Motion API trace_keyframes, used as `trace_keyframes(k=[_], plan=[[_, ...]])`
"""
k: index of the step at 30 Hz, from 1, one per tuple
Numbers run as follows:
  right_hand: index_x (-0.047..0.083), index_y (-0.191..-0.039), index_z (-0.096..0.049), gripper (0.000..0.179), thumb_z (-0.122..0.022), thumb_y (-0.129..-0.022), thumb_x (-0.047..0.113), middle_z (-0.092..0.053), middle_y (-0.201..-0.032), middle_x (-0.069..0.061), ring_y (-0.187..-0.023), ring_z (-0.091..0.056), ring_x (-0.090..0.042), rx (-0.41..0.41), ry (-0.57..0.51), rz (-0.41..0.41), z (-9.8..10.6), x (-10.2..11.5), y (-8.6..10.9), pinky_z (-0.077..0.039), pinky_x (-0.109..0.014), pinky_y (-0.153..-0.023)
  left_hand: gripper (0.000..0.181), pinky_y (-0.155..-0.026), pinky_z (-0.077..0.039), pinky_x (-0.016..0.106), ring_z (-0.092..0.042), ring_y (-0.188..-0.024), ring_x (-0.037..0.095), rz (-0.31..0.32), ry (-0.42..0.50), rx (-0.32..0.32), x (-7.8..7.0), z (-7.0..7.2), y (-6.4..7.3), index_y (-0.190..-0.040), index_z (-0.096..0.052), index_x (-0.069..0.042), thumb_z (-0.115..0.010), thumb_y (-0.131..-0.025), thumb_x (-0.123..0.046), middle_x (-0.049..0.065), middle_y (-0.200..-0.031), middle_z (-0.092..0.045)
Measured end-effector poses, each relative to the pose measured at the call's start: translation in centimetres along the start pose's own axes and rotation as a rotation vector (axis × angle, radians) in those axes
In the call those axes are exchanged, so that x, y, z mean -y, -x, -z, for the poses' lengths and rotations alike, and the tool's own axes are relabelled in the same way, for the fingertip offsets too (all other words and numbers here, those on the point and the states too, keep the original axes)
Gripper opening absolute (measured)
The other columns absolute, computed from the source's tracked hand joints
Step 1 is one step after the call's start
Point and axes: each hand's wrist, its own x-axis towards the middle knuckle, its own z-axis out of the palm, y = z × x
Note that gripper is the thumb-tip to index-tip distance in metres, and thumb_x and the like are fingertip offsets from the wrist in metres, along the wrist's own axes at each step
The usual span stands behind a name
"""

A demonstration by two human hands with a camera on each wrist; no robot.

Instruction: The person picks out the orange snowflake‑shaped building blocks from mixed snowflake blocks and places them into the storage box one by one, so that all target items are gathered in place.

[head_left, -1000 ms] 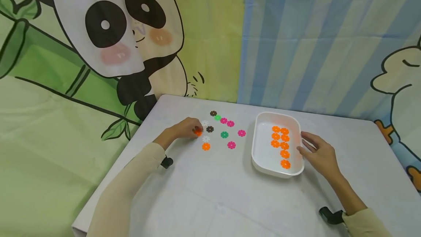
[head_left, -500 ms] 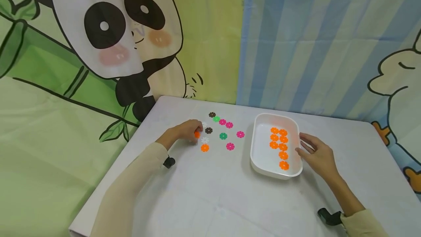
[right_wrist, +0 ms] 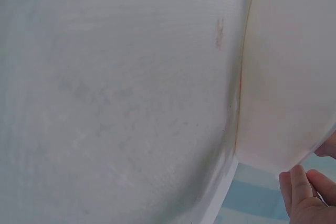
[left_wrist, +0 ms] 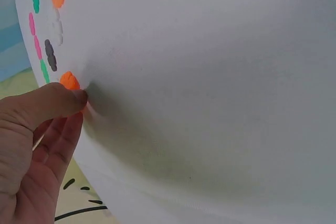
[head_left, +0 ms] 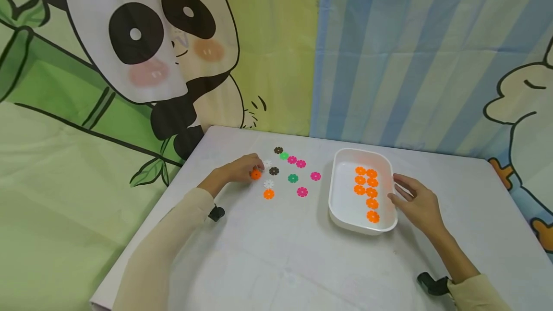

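My left hand is at the left end of a loose group of notched, flower-shaped interlocking discs. In the left wrist view, its thumb and fingertips pinch an orange interlocking disc, close over the table. Beside that hand lie two white discs, a dark brown disc and another orange disc. My right hand holds the right rim of a white rectangular tray, thumb at the inner side and fingers outside. Several orange discs lie flat inside the tray, in two columns.
Pink discs, a dark green disc, a light green disc and a second brown disc lie between the left hand and the tray. The white table meets a printed curtain at its back edge.
My left hand has shifted slightly left with the orange disc, which now shows more fully below the fingers. The right hand and the tray hold their places.
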Motion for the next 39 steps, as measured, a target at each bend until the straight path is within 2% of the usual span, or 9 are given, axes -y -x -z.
trace_keyframes(k=[4, 8, 11, 15, 18, 23, 30, 35, 39], plan=[[-0.001, -0.14, -0.047, 0.058, -0.072, -0.089, 0.012, -0.048, -0.141, -0.023, -0.122, -0.052, -0.041, 0.0, -0.004, 0.0, 0.1, 0.0, 0.1, -0.045, -0.014, -0.081, 0.035, -0.087, -0.049, 0.031, -0.054, -0.095, 0.018, -0.054, -0.012, -0.008, 0.1, 0.1, 0.1, -0.111, -0.068, -0.005, -0.066, -0.079, 0.009, 0.004, -0.106, -0.058], [-0.002, -0.139, -0.048, 0.058, -0.072, -0.089, 0.012, -0.048, -0.141, -0.023, -0.122, -0.052, -0.042, -0.001, -0.005, 0.009, 0.1, 0.0, 0.0, -0.045, -0.013, -0.081, 0.029, -0.082, -0.051, 0.028, -0.056, -0.091, 0.018, -0.1, -0.009, -0.033, 0.2, 0.1, 0.2, -0.107, -0.07, -0.004, -0.07, -0.079, 0.005, 0.004, -0.102, -0.06], [-0.002, -0.139, -0.048, 0.057, -0.072, -0.089, 0.011, -0.049, -0.14, -0.023, -0.122, -0.053, -0.042, 0.0, -0.011, 0.013, 0.1, 0.0, 0.0, -0.045, -0.012, -0.08, 0.028, -0.082, -0.052, 0.027, -0.058, -0.091, 0.017, -0.092, 0.02, -0.049, 0.0, 0.3, 0.1, -0.106, -0.07, -0.004, -0.076, -0.079, -0.001, 0.004, -0.102, -0.061], [-0.003, -0.138, -0.048, 0.057, -0.072, -0.088, 0.011, -0.049, -0.14, -0.023, -0.121, -0.053, -0.042, 0.0, -0.022, 0.024, 0.1, 0.0, 0.1, -0.045, -0.01, -0.08, 0.029, -0.084, -0.052, 0.025, -0.059, -0.093, 0.016, -0.051, 0.081, -0.066, -0.6, 0.6, -0.1, -0.107, -0.07, -0.007, -0.079, -0.08, -0.009, 0.001, -0.103, -0.061], [-0.003, -0.138, -0.048, 0.058, -0.073, -0.088, 0.011, -0.049, -0.139, -0.024, -0.121, -0.053, -0.043, 0.001, -0.03, 0.028, 0.2, 0.0, 0.1, -0.045, -0.01, -0.079, 0.029, -0.085, -0.052, 0.025, -0.06, -0.095, 0.015, -0.065, 0.128, -0.085, -1.3, 0.8, -0.5, -0.108, -0.07, -0.008, -0.079, -0.081, -0.011, 0.001, -0.105, -0.061], [-0.003, -0.138, -0.048, 0.058, -0.073, -0.088, 0.011, -0.049, -0.14, -0.024, -0.121, -0.053, -0.043, 0.001, -0.027, 0.021, 0.1, 0.1, 0.0, -0.046, -0.012, -0.08, 0.029, -0.085, -0.053, 0.024, -0.061, -0.095, 0.013, -0.12, 0.227, -0.112, -3.0, 0.8, -1.9, -0.108, -0.069, -0.007, -0.079, -0.081, -0.008, 0.001, -0.106, -0.061], [-0.003, -0.138, -0.048, 0.057, -0.072, -0.088, 0.01, -0.049, -0.14, -0.024, -0.121, -0.053, -0.042, 0.0, -0.01, 0.016, 0.1, 0.0, 0.1, -0.046, -0.013, -0.08, 0.027, -0.082, -0.054, 0.022, -0.064, -0.092, 0.012, -0.198, 0.382, -0.144, -6.4, -0.3, -4.8, -0.105, -0.07, -0.007, -0.08, -0.08, -0.007, 0.001, -0.102, -0.062], [-0.003, -0.139, -0.048, 0.057, -0.072, -0.088, 0.01, -0.049, -0.139, -0.024, -0.121, -0.053, -0.042, -0.002, -0.006, 0.015, 0.0, -0.1, 0.1, -0.046, -0.013, -0.08, 0.029, -0.084, -0.053, 0.023, -0.064, -0.093, 0.011, -0.255, 0.406, -0.147, -9.2, -0.4, -6.7, -0.106, -0.07, -0.009, -0.081, -0.08, -0.016, -0.002, -0.103, -0.063], [-0.003, -0.139, -0.047, 0.058, -0.072, -0.088, 0.009, -0.05, -0.139, -0.023, -0.121, -0.053, -0.041, -0.005, -0.007, 0.015, -0.1, -0.2, 0.0, -0.045, -0.012, -0.08, 0.028, -0.083, -0.053, 0.023, -0.064, -0.091, 0.008, -0.291, 0.418, -0.164, -11.4, -0.5, -8.1, -0.105, -0.07, -0.01, -0.081, -0.08, -0.016, -0.002, -0.103, -0.064]])
